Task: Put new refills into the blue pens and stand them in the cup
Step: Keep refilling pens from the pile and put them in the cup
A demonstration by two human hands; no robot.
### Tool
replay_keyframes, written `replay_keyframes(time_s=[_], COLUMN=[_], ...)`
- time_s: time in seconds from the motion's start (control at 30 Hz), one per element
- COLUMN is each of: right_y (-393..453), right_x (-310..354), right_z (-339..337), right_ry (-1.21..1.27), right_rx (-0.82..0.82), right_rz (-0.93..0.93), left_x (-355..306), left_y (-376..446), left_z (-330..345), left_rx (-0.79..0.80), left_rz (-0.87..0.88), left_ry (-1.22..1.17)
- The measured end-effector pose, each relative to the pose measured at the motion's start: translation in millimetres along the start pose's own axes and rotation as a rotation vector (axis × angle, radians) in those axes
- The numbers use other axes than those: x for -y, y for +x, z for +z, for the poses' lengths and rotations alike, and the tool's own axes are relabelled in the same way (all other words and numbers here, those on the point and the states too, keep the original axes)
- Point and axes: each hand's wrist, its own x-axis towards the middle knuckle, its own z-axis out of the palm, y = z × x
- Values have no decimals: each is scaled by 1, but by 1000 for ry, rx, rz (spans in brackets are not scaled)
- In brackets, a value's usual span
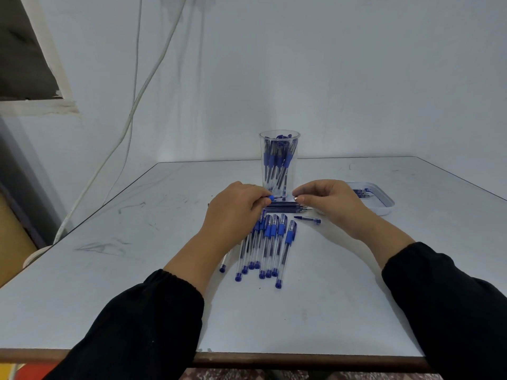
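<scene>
The task looks well under way but not finished. A clear cup [279, 160] stands upright toward the far edge of the table [109, 283], already crowded with blue pens, so a good share seems done. Nearer the front edge, about ten more pens [270, 242] lie side by side in a loose row, apparently waiting. Between that row and the cup lies a bundle of thin refills [288, 207], and a small blue-tipped piece [307, 219] rests alone just right of them. A shallow white tray [384, 204] near the right edge holds a few more slender pieces. The left hand [233, 212] pinches the blue end of a pen [271, 198] in curled fingers, while the right hand [329, 201] pinches its other end just in front of the cup, likely mid-refill.
</scene>
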Motion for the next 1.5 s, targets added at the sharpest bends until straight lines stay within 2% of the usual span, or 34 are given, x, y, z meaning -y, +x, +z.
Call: replay_keyframes(time_s=[0.2,0.37,0.6,0.7,0.83,1.07,1.33,1.5], right_y=[1,-1,-4,-5,-8,-4,-1,3], right_x=[-4,-5,-2,-1,2,-7,-10,-15], right_z=[-8,-9,-9,-10,-1,11,7,-4], right_ry=[-529,-697,-750,-731,-569,-574,-621,-644], right_rx=[118,167,144,36,-107,-162,-205,-245], right_rz=[-22,-24,-59,-170,-345,-539,-563,-497], left_x=[2,1,1,0,-1,-3,2,10], left_y=[0,-1,-1,-2,-3,-3,-2,0], left_z=[1,1,0,1,2,2,3,0], left_rx=[3,8,21,25,20,4,-9,-27], left_rz=[-16,-7,-2,17,58,102,71,10], left_ry=[-11,-8,-6,-38,-57,-55,-70,-71])
